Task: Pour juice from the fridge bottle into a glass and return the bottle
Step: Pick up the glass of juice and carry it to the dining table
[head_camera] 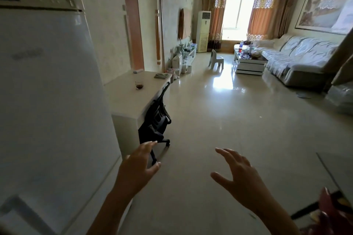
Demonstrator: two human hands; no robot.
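Both hands are empty: the left hand [138,166] hangs just beside the right edge of the fridge [47,86], its fingers [150,144] spread wide and curved, and the right hand [238,175] is out over the floor with its fingers likewise splayed and holding nothing. The fridge door is closed, and no bottle shows anywhere, so it is presumably shut away inside. The one glass [139,85] stands near the middle of the white surface [131,99], well back from the near edge and well apart from both hands; a dark pool fills its lower part, which looks like juice already poured, though at this distance and blur that is only a fair guess. Judged as a thing to handle, the glass is small, light, rigid and breakable, with smooth walls that could slip if wet, so the safe hold would be around its lower body, kept upright so the liquid stays level. The bottle, if fetched again, would likely be heavier and cold, perhaps damp, best taken around its body rather than the cap. By count: one glass, no bottle in view, one fridge, one black chair [155,120] tucked against the right edge of the surface, and one folded grey cloth [161,76] near its far corner.
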